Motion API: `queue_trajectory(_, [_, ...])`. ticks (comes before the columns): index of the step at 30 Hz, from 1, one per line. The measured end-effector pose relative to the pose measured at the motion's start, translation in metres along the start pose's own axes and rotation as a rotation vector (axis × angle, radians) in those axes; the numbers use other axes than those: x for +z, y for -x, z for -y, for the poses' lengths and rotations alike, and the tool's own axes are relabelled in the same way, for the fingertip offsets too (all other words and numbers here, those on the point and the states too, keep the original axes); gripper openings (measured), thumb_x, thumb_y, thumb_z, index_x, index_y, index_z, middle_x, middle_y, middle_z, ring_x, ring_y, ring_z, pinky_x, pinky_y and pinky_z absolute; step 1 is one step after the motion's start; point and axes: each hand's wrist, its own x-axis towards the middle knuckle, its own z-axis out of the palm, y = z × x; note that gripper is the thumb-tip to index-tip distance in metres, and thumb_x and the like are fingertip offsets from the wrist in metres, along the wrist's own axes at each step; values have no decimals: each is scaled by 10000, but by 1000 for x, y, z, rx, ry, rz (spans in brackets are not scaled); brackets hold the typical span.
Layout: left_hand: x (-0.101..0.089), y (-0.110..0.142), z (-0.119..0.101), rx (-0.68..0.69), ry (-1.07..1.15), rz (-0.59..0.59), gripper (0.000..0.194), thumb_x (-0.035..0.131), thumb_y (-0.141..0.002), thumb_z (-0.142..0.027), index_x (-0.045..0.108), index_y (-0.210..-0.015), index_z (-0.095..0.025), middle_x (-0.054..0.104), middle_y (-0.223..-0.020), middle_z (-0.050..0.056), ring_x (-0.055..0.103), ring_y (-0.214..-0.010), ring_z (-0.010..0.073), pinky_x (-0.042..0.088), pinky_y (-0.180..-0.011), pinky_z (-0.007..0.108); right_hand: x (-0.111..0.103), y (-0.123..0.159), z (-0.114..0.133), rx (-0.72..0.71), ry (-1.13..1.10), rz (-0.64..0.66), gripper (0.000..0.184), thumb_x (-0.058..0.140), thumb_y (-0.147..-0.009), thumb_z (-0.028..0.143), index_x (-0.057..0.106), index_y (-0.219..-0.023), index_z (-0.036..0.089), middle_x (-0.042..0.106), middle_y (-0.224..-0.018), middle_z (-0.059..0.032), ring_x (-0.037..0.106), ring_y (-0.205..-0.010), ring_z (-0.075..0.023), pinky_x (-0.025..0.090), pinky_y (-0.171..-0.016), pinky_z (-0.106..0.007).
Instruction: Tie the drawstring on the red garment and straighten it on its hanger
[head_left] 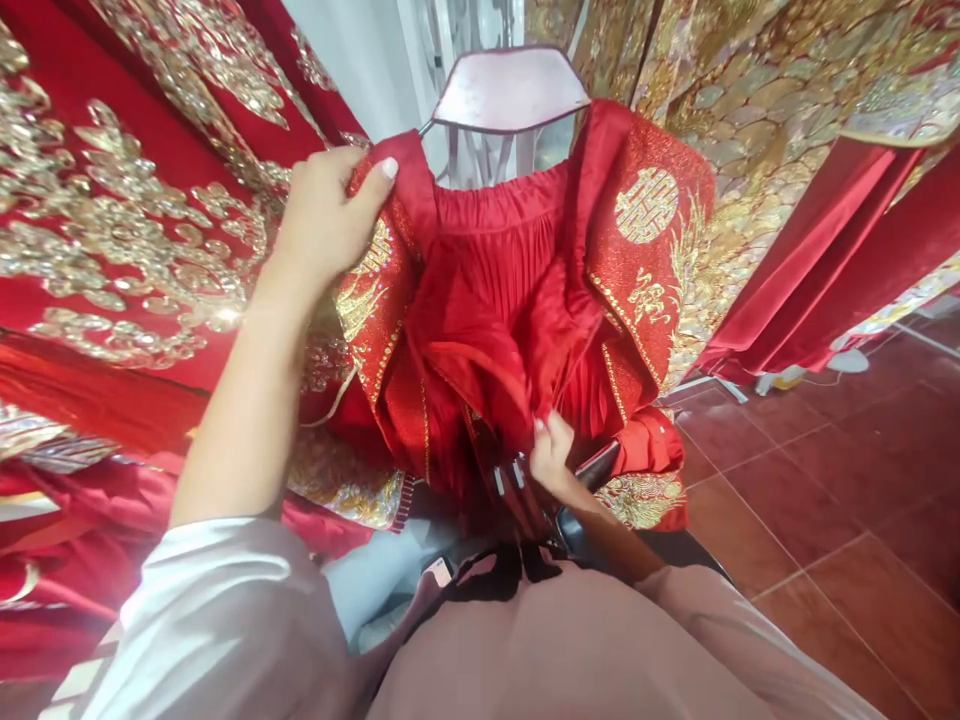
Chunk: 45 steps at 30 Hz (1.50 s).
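A red jacket [652,290] with gold embroidery and beaded edging hangs open in front of me. Inside it shows a red pleated skirt [499,215] with a gathered waistband. A hanger with a pale, flat top panel [514,90] rises above the collar. My left hand [326,215] is closed over the jacket's shoulder at the left, thumb on top. Lower down, my right hand [553,450] pinches a fold of the red fabric near the middle of the garment. Its far fingers are partly hidden by the cloth.
Red cloth with gold sequins [135,200] hangs close on the left. A gold patterned panel [750,90] covers the back right, with red drapes [817,260] beside it. Reddish floor tiles [847,520] show at the lower right. Something dark and glossy [574,525] lies below the garment.
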Motion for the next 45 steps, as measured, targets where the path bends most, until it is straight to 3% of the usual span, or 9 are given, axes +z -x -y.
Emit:
queue_trajectory(5, [22, 105, -31, 10, -97, -482, 312, 309, -935, -417, 540, -930, -208, 580, -915, 54, 564, -971, 244, 382, -954, 477, 19, 37, -13, 100, -90, 97, 277, 298, -827, 386, 317, -603, 225, 332, -498, 18, 347, -507, -123, 325, -527, -252])
queue_trajectory(9, [92, 214, -57, 5, 89, -154, 172, 426, -868, -333, 567, -800, -261, 612, -689, 55, 600, -622, 220, 480, -593, 372, 18, 23, -18, 99, -140, 209, 261, 373, -844, 384, 479, -688, 203, 459, -561, 11, 410, -523, -117, 352, -564, -246])
queue_trajectory(13, [165, 268, -70, -418, 591, 128, 245, 523, -798, -370, 576, -942, -179, 642, -940, 120, 613, -894, 250, 490, -809, 380, 6, 21, -13, 83, -139, 312, 279, 385, -860, 376, 562, -739, 198, 559, -635, -12, 474, -548, -127, 385, -593, -246])
queue_trajectory(17, [199, 277, -70, -577, 817, 171, 252, 472, -824, -420, 533, -771, -181, 588, -715, 43, 568, -675, 172, 475, -670, 282, -11, 25, 3, 136, 29, 335, 229, 437, -823, 322, 623, -768, 201, 632, -677, -34, 551, -577, -148, 424, -624, -254])
queue_trajectory(22, [209, 278, -63, -628, 877, 166, 317, 467, -819, -456, 483, -664, -180, 508, -572, 3, 484, -545, 136, 420, -555, 240, -29, 23, 31, 163, 92, 88, 239, 497, -822, 339, 659, -912, 189, 684, -770, -49, 613, -620, -154, 474, -655, -258])
queue_trajectory(29, [213, 288, -65, -614, 964, 205, 346, 488, -801, -505, 488, -674, -182, 529, -563, 9, 493, -526, 137, 412, -509, 228, -3, 17, 28, 141, 406, 165, 236, 484, -852, 311, 669, -799, 174, 672, -816, -90, 588, -657, -176, 402, -618, -272])
queue_trajectory(33, [209, 291, -62, -601, 955, 211, 308, 465, -825, -441, 515, -675, -176, 556, -589, 20, 509, -542, 139, 422, -542, 236, 0, 12, 23, 233, 65, 196, 189, 565, -769, 294, 624, -633, 176, 592, -588, -18, 489, -529, -121, 350, -560, -240])
queue_trajectory(39, [206, 286, -59, -571, 903, 197, 260, 475, -821, -363, 524, -648, -176, 516, -551, 3, 468, -509, 125, 376, -513, 225, -3, 9, 26, 650, -626, 127, 231, 730, -535, 327, 580, -573, 156, 486, -481, 53, 343, -440, -43, 263, -447, -193])
queue_trajectory(45, [209, 287, -59, -543, 841, 155, 258, 443, -813, -326, 462, -596, -187, 479, -518, 1, 441, -485, 127, 345, -506, 238, -4, 3, 34, 850, -817, 415, 272, 726, -528, 282, 487, -508, 154, 321, -388, 94, 190, -338, -8, 113, -349, -180])
